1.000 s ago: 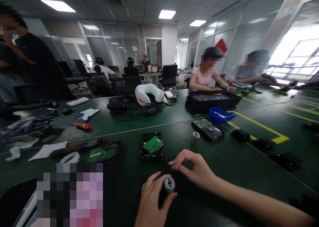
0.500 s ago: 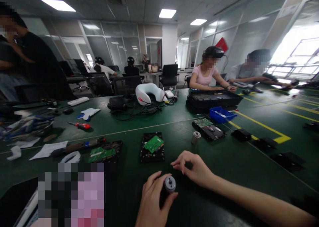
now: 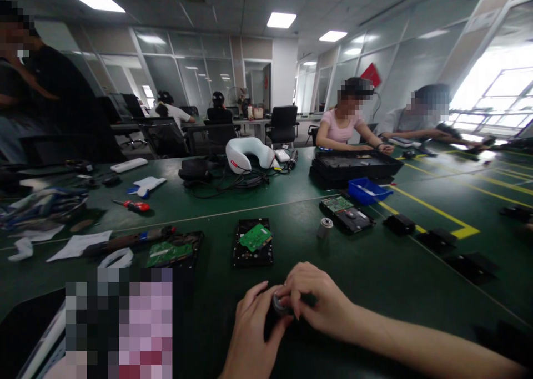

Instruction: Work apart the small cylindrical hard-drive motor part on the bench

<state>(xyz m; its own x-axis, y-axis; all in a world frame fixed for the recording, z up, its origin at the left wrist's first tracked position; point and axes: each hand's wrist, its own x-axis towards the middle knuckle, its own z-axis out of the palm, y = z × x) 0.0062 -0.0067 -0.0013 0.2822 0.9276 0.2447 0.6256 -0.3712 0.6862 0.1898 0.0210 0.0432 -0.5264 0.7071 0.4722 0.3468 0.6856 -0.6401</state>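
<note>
A small grey metal cylinder (image 3: 280, 304) stands upright near the table's front edge, with my left hand (image 3: 256, 329) wrapped round its side. The fingers of my right hand (image 3: 316, 296) are pinched together over its top and cover most of that face. Whatever those fingertips hold, if anything, is hidden. A similar silver cylinder (image 3: 325, 229) stands farther back to the right. Beyond my hands lies an opened hard drive (image 3: 241, 257) with a green circuit board (image 3: 255, 238) on it.
To the left are another drive with a green board (image 3: 170, 253), a dark power screwdriver (image 3: 129, 240) and a red-handled screwdriver (image 3: 136, 206). Back right are a hard drive (image 3: 350, 215), a blue bin (image 3: 368, 190) and several black blocks. A co-worker (image 3: 343, 124) sits across the table.
My right hand has moved left and slightly down, from beside the cylinder onto its top. My left hand has stayed round the cylinder.
</note>
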